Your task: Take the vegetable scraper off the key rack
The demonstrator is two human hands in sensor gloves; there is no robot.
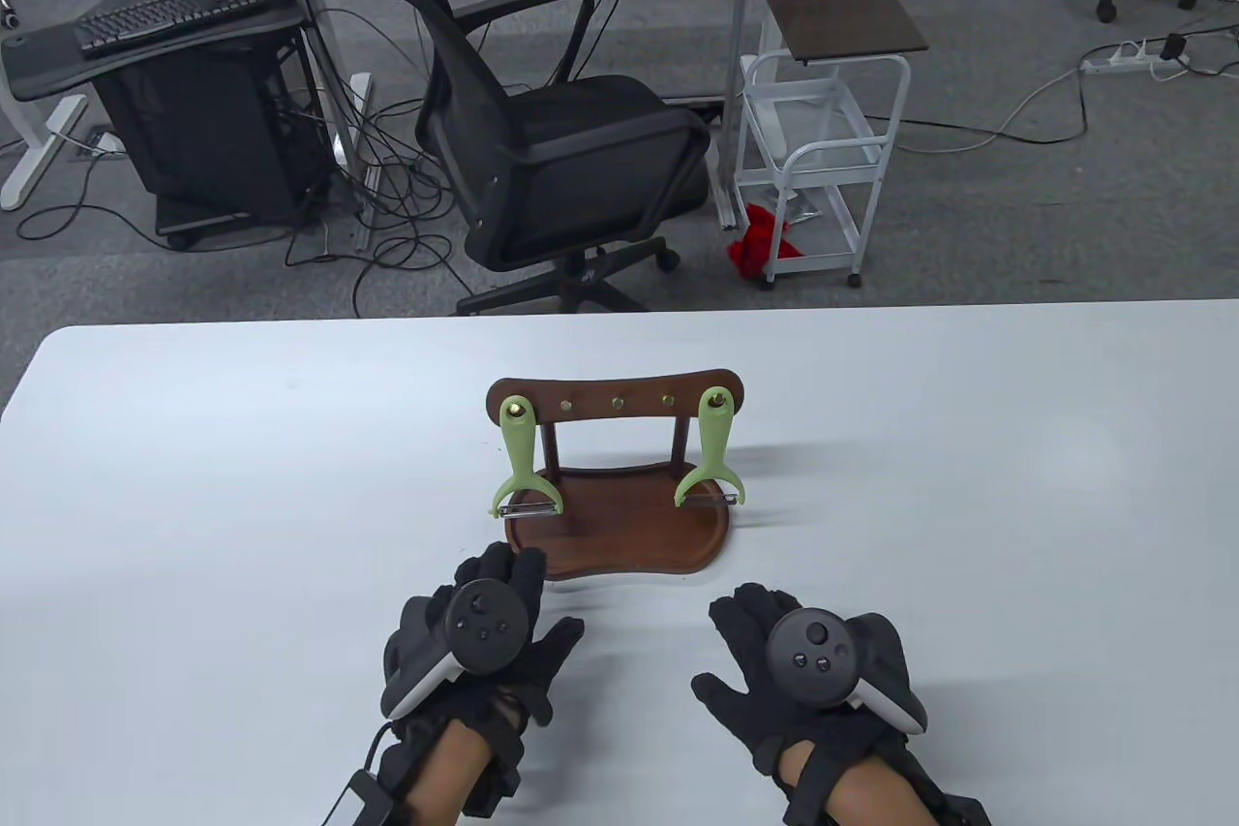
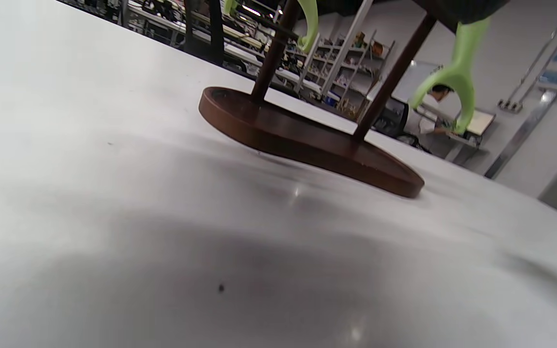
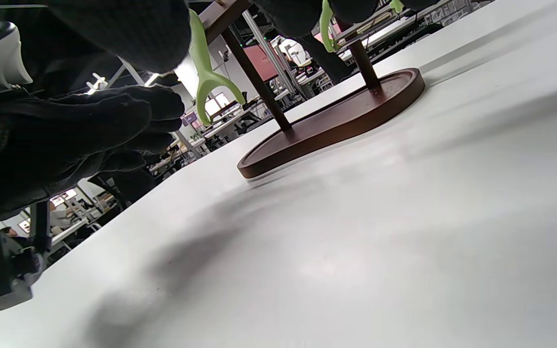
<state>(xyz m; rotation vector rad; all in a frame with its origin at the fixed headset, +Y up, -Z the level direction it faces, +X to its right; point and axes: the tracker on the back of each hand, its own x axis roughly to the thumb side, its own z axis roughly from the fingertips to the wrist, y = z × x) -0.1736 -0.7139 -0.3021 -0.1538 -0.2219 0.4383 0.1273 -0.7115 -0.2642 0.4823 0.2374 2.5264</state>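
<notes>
A brown wooden key rack stands on its oval base mid-table. Two green vegetable scrapers hang from its end hooks, blades down: the left one and the right one. My left hand is open with fingers spread, just in front of the base's left end, below the left scraper. My right hand is open and empty, in front of the base's right end. Neither hand touches anything. The right wrist view shows the left scraper hanging beside my left hand, and the base.
The white table runs wide on both sides of the rack. Three bare hooks sit between the scrapers. An office chair and a white cart stand on the floor beyond the far edge.
</notes>
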